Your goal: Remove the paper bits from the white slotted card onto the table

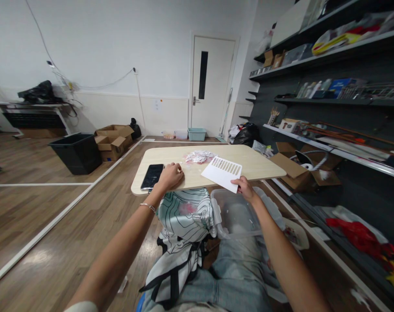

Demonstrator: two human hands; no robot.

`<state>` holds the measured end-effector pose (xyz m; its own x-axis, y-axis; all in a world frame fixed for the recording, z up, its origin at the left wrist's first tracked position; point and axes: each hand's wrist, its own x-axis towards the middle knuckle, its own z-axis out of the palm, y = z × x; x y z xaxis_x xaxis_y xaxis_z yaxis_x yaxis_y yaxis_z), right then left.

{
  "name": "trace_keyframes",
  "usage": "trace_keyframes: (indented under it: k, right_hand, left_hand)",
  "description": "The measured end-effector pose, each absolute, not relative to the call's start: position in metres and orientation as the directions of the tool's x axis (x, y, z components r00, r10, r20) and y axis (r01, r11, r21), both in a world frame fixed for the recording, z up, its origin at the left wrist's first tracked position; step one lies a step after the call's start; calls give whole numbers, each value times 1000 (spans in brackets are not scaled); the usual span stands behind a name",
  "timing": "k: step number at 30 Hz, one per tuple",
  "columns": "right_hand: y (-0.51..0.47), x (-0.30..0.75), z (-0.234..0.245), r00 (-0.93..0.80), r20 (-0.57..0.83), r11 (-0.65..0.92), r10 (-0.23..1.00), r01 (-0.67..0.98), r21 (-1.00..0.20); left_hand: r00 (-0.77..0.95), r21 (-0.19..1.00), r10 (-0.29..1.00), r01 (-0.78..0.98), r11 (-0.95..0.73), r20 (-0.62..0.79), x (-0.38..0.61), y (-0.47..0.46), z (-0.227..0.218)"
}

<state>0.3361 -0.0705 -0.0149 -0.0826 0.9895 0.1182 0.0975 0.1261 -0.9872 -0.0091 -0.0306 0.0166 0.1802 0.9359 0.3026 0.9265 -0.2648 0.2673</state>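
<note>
My right hand (pixel 244 188) pinches the near corner of a white card (pixel 219 175) with a row of slots along its far edge. The card is tilted above the right part of a pale wooden table (pixel 255 160). At the table's near edge, my left hand (pixel 171 175) rests with its fingers curled together; what they hold, if anything, is hidden. A black phone (pixel 152 176) lies just left of that hand. Farther back sits a heap of small white pieces (pixel 200 156), with some pink beneath it.
Below the table's near edge are a cloth-lined container (pixel 184 221) with something pink inside and a clear plastic bin (pixel 234 212). A black bin (pixel 76 152) and cardboard boxes (pixel 114 139) stand on the floor at left. Loaded shelves (pixel 333 102) line the right wall.
</note>
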Motion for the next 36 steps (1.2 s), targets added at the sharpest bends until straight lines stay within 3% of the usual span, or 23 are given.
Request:
trace_keyframes:
  k: [7, 36]
  right_hand:
    - [-72, 327, -9, -236, 90, 125, 968, 141, -982]
    - [-72, 332, -9, -249, 126, 168, 960, 155, -973]
  left_hand:
    - [128, 214, 957, 959, -186, 259, -2, -16, 4]
    - [121, 223, 950, 956, -190, 290, -2, -15, -11]
